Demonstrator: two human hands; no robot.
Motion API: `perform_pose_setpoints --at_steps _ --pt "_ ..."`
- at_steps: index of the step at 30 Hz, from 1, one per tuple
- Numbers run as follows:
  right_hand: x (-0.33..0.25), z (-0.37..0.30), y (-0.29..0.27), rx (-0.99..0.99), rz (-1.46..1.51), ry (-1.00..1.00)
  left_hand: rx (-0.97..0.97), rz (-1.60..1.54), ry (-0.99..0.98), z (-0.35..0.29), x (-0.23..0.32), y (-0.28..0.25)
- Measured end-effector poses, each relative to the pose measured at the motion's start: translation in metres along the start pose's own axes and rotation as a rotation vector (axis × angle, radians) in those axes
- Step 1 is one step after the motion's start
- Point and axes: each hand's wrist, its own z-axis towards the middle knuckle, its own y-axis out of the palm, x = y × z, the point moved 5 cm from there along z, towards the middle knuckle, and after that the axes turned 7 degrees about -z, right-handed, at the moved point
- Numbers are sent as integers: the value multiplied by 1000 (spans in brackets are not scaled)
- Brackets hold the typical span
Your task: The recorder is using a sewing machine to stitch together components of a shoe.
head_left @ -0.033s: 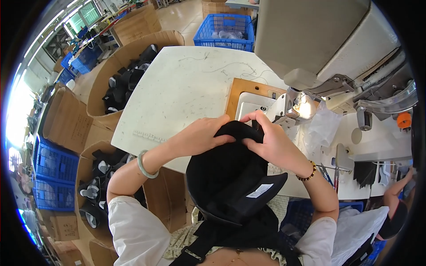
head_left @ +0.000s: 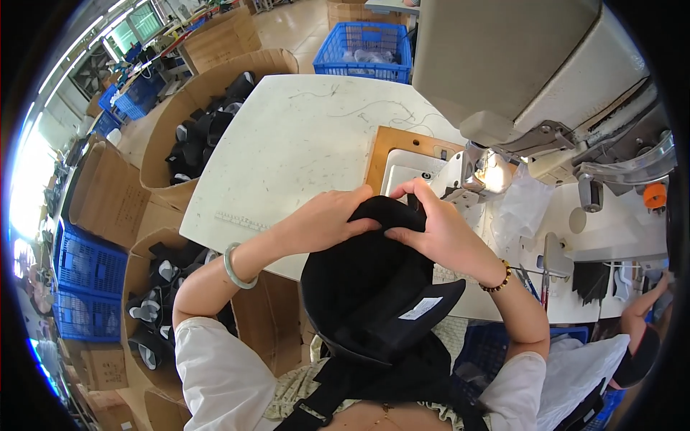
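Landmark: sewing machine (head_left: pixel 532 79), grey-white, big, at the far right of a white table (head_left: pixel 287 151). Tabletop scuffed, marked with thin dark lines and a few loose threads; a wooden plate (head_left: pixel 384 147) is let into it just left of the machine's needle end, where a small lamp glows.

Both hands meet just left of and below that needle end. Left hand (head_left: pixel 327 219) closed over the top of a black cap (head_left: pixel 374 287); right hand (head_left: pixel 438 230) pinching the same top edge, fingers curled tight. Cap hangs from the hands toward the body, over the table's near edge, white label on its inside. Pale bangle on left wrist, bead bracelet on right.

Left of the table: open cardboard boxes (head_left: pixel 194 136) holding dark pieces. Beyond the table, left of the machine: blue crate (head_left: pixel 366 47). More blue crates far left. Another person's arm at the right rim, below the machine
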Motion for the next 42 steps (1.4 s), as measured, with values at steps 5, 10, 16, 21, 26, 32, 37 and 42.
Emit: perform_pose_setpoints --at_steps 5,10,16,21,26,32,37,42 --pt "5 3 4 38 -199 -26 16 151 -109 1 7 7" --pt "11 0 5 -7 -290 -9 30 -12 -73 -8 7 8" --pt "10 2 15 17 -213 -73 93 -9 -178 1 -29 17" --pt "11 16 22 38 -66 -44 -29 -218 -353 -8 -50 19" --pt "11 6 1 167 150 -63 90 126 -431 -4 -27 -36" --pt "30 -62 -46 464 267 52 529 845 -235 46 21 -114" --pt "73 -78 -103 1003 160 103 591 1067 72 120 45 -72" --pt "116 -17 -142 656 135 45 616 970 475 174 56 -16"
